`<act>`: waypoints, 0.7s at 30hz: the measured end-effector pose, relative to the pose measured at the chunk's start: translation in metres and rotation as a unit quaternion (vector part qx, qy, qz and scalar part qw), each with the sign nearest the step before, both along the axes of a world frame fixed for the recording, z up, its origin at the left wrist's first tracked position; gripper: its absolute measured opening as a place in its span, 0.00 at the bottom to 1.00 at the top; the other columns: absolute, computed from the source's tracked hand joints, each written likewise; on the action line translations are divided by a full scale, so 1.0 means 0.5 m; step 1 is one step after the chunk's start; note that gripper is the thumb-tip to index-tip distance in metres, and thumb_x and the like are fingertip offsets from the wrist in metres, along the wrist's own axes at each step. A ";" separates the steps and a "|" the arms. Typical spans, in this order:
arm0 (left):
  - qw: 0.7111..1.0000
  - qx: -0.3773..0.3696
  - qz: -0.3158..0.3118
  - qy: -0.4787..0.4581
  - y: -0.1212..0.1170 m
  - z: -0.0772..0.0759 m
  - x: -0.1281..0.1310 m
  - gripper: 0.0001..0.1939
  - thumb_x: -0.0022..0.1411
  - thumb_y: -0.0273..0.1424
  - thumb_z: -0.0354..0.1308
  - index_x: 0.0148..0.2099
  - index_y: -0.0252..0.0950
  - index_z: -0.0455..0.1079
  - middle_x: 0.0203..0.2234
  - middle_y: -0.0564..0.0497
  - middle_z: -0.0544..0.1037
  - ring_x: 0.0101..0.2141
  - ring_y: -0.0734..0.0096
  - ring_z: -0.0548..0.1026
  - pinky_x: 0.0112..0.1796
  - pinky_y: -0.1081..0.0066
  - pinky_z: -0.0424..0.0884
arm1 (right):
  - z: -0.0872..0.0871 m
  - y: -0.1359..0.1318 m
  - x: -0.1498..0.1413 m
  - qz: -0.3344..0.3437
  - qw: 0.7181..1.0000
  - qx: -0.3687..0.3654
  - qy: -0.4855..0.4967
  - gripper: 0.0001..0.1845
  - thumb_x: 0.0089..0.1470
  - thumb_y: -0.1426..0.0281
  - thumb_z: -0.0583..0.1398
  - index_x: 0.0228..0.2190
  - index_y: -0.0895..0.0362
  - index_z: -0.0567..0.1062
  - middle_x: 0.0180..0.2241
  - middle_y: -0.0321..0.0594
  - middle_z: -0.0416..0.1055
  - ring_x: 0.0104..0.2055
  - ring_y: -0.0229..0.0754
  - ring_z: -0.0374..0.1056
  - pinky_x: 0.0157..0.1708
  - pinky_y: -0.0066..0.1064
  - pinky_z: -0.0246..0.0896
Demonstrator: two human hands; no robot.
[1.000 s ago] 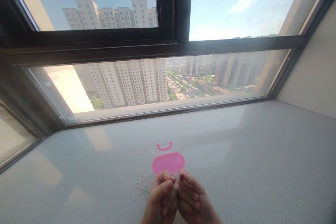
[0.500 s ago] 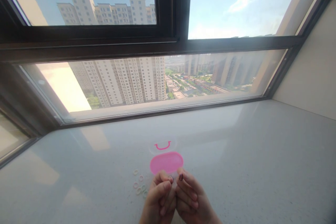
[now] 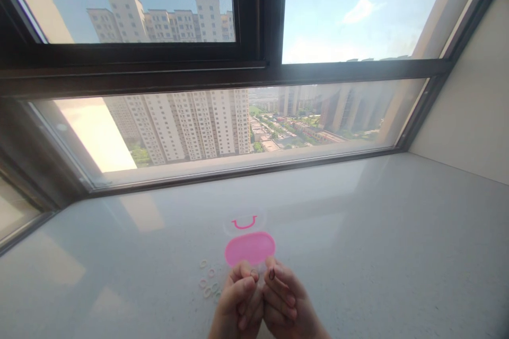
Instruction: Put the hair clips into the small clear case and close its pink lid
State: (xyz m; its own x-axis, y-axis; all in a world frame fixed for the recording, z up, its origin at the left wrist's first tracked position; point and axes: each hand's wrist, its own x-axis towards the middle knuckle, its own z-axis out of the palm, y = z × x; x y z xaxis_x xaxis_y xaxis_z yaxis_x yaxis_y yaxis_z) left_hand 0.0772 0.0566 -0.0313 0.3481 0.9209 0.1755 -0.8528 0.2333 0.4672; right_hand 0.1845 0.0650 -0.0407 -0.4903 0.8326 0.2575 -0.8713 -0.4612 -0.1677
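My left hand pinches a thin dark hair tie between thumb and forefinger. Beside it, touching at the lower fingers, is my right hand, closed, with another small dark hair tie at its fingertips. Just beyond both hands lies a pink oval box, its near edge partly covered by my fingers. Behind the box rests its clear lid with a pink handle. To the left of my left hand, several pale hair ties lie scattered, some perhaps hidden by the hand.
A glossy white windowsill bears everything. Dark window frames run along its far side and left end, and a pale wall stands at the right. Tall buildings show outside.
The view has shifted slightly, so hands, box and hair ties appear a little further left and lower. Both hands keep their hold, with only slight finger movement.
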 end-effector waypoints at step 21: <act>0.998 -0.046 0.009 0.034 -0.007 -0.001 -0.008 0.02 0.56 0.27 0.61 0.31 0.35 0.75 0.10 0.64 0.52 0.10 0.88 0.43 0.13 0.83 0.45 | 0.004 0.000 0.000 -0.005 0.999 -0.009 -0.032 0.16 0.52 0.71 0.63 0.19 0.56 0.62 0.09 0.19 0.52 0.09 0.25 0.33 0.07 0.13 0.38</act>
State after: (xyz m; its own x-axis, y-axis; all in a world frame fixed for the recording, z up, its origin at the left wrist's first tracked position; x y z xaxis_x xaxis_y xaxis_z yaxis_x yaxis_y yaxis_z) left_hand 0.0733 0.0529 -0.0317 0.3393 0.9384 0.0659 -0.8241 0.2627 0.5019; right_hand 0.1846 0.0650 -0.0389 -0.4972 0.8415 0.2116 -0.8635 -0.4560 -0.2154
